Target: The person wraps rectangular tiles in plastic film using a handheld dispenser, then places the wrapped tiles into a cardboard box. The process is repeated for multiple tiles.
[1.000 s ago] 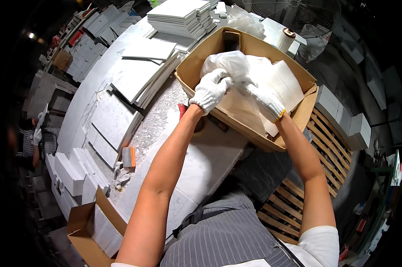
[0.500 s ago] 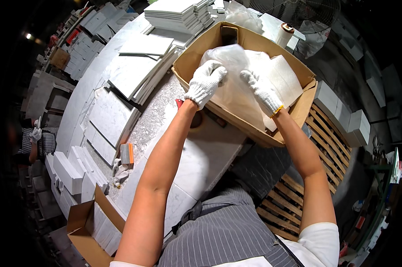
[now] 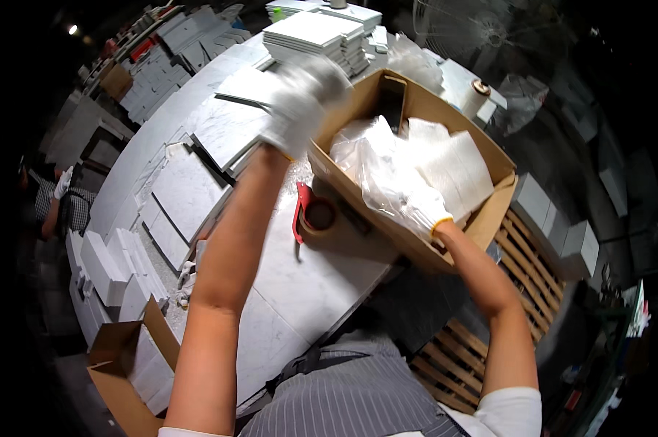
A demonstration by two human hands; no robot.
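Note:
My left hand (image 3: 303, 102), in a white knit glove, is smeared by motion above the stacked white marble tiles (image 3: 234, 124), just left of an open cardboard box (image 3: 482, 124). Its fingers cannot be made out. Down in the box is my right hand (image 3: 422, 207), gloved too, against a crumpled clear plastic bag (image 3: 376, 171). The plastic covers its fingers, so their hold is hidden. White foam sheeting (image 3: 456, 164) fills the right part of the box. A red tape dispenser (image 3: 310, 213) with a roll of brown tape lies on the marble slab beside the box.
Stacked tiles (image 3: 310, 33) stand at the back. A smaller carton (image 3: 117, 364) holding pale pieces is at lower left. Wooden pallets (image 3: 452, 360) and white blocks (image 3: 554, 211) lie to the right. A large fan (image 3: 493, 33) stands behind; another person (image 3: 63, 197) is far left.
My left hand has left the box, moving up and left over the tiles. My right hand has gone lower into the plastic, which has bunched up. The tape dispenser has come into view.

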